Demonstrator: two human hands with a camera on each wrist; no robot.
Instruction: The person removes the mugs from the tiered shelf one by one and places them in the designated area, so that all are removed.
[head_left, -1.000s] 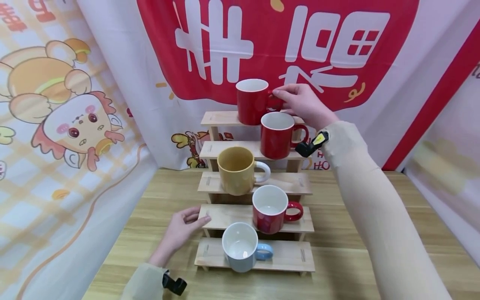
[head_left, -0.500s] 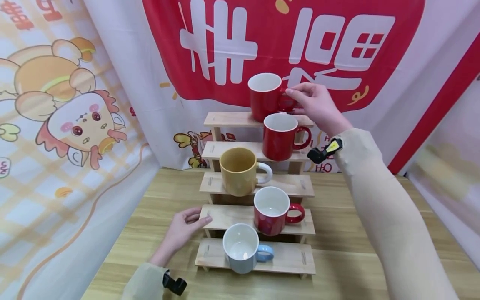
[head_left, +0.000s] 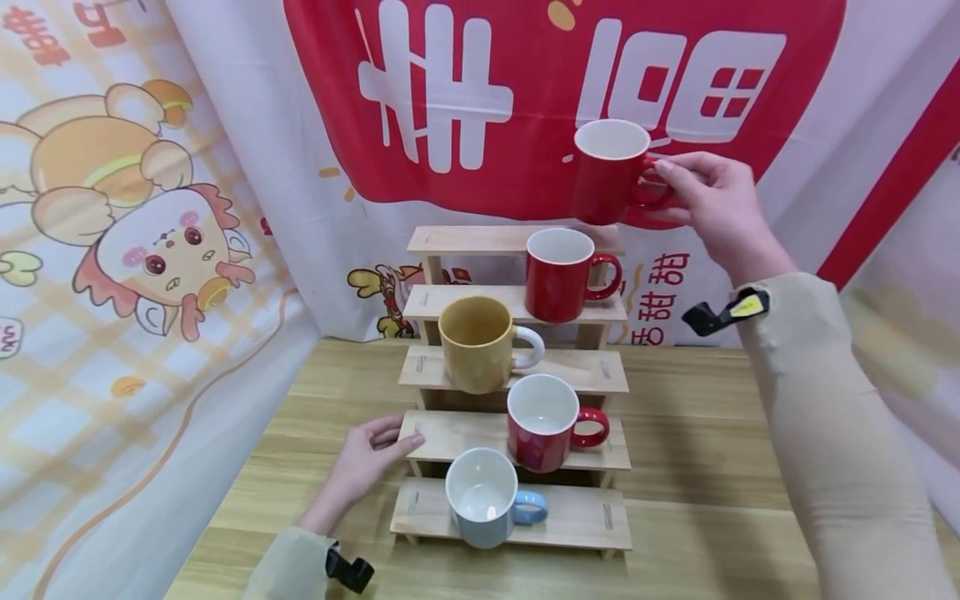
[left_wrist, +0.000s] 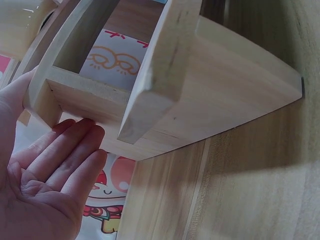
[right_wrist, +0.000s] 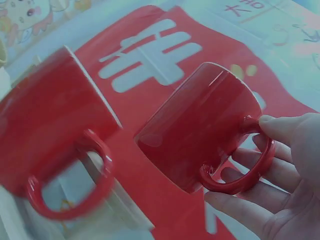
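The right hand [head_left: 716,200] pinches the handle [right_wrist: 235,188] of a red mug [head_left: 609,183], its thumb at the upper end of the loop and its fingers behind it. The left hand [head_left: 367,458] lies with fingers straight and relaxed, its thumb on the left end of the second step from the bottom of a wooden stand [head_left: 423,510].

The held mug is mouth upward, its long axis close to vertical in the head view, with the handle turned toward the right hand. It appears at the right end of the top step [head_left: 480,240], above the back edge; the right wrist view shows no board beneath its base. The right hand is the nearer one, directly to the mug's right; the left hand is well apart, lower and to the left.

The governing relation, as judged here, is between the mug's base and two neighbours: the top step's right end, and a second red mug [head_left: 558,283] on the step below, near and slightly to the left. The right wrist view shows a gap between the two mugs; the exact height above the step cannot be told.
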